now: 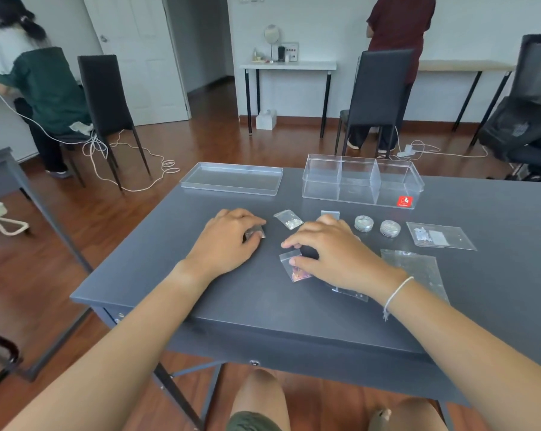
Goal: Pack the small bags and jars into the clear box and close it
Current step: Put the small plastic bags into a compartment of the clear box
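Head view: The dark grey table [294, 306] carries all task items. The clear box [361, 181] stands open at the far right of centre; two dividers split it into three compartments, and a red label sits on its front right corner. Its lid [232, 178] lies flat to the left of the box, apart from it.

The left hand [228, 241] rests palm down on the table with the fingers curled over a small bag [256, 232], which shows only partly under the fingertips. The right hand [331, 253] is arched over the table, thumb and forefinger narrowed onto a small bag with pink contents [295, 269].

Between the hands, farther back, lies a small bag of pale pieces [289, 219]. Two round clear jars [364, 223] [390, 228] stand side by side right of the right hand. A larger flat bag [440, 236] lies right of the jars, and another clear bag [415, 265] lies nearer, beside the right wrist.
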{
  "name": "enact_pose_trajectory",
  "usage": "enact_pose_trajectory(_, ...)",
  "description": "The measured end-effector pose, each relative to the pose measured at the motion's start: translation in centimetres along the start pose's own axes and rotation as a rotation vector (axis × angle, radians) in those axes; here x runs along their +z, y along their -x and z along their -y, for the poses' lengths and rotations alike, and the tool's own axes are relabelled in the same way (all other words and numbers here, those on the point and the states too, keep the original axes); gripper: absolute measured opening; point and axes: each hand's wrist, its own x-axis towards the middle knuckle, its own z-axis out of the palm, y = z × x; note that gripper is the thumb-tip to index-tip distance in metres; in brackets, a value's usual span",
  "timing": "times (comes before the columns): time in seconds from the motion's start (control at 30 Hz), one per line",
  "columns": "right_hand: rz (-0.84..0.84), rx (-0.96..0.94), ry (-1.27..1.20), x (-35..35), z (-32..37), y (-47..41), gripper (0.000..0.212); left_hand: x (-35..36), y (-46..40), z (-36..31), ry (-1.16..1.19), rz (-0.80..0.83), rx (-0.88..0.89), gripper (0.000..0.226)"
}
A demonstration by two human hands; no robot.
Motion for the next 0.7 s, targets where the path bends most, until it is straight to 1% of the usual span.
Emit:
enact_pose_trajectory(0.13, -0.028, -0.004, -0.039, 0.1, 0.2, 0.0, 0.019, 0.1, -0.1, 0.0, 0.080, -0.036, -0.036, 0.032)
enact_pose_trajectory(0.33, -0.095, -0.016, -0.065, 0.1, 0.3, 0.3, 0.017, 0.0, -0.1, 0.0, 0.160, -0.091, -0.024, 0.030)
enact_pose_trajectory(0.53, -0.166, -0.021, -0.133, -0.5, -0.1, 0.7, 0.011, 0.0, -0.1, 0.1, 0.157, -0.110, -0.047, 0.025)
enact_pose_trajectory(0.63, -0.215, -0.002, -0.165, -0.9, -0.4, 0.8, 0.010, -0.2, 0.0, 0.2, 0.089, -0.096, -0.078, 0.024)
enact_pose_trajectory(0.7, -0.234, 0.012, -0.174, -1.2, -0.6, 0.9, 0.010, -0.3, -0.1, 0.0, 0.084, -0.090, -0.086, 0.020)
